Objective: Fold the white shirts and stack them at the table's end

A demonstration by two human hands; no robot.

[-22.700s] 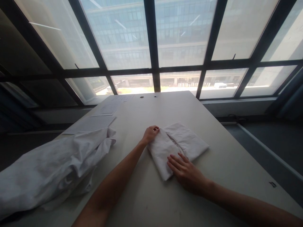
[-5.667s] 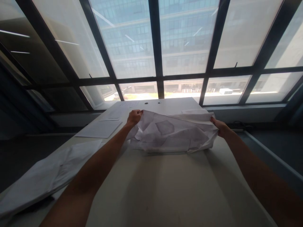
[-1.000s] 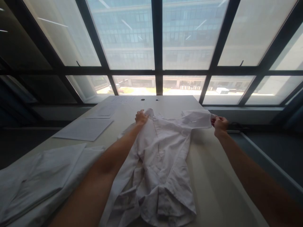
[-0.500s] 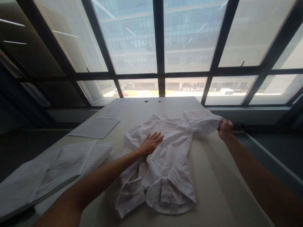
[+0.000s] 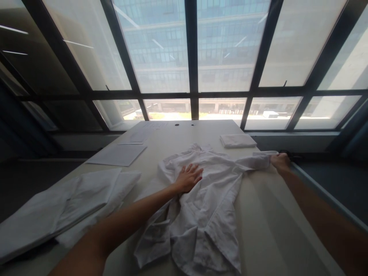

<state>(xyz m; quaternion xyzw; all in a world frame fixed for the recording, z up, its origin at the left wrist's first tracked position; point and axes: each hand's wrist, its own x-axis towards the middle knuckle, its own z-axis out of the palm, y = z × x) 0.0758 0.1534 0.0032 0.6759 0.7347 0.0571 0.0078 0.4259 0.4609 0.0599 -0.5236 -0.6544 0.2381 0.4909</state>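
A white shirt (image 5: 212,191) lies spread and wrinkled on the white table, its collar toward the window. My left hand (image 5: 189,178) rests flat on the shirt's front with the fingers spread. At the table's right edge, my right hand (image 5: 280,161) grips the cuff end of one sleeve (image 5: 255,161), which is stretched out sideways from the shoulder. My right fingertips are partly hidden by the hand and cloth. The other side of the shirt is bunched beneath and beside my left forearm.
Folded white cloth (image 5: 60,203) lies at the table's left. A small folded white cloth (image 5: 238,140) sits at the back right. Paper sheets (image 5: 117,155) lie back left. The table (image 5: 267,214) reaches toward a large window with dark frames (image 5: 193,57).
My right hand has pulled the sleeve outward and slightly toward me, so it lies lower and clear of the small folded cloth. My left hand still presses on the shirt.
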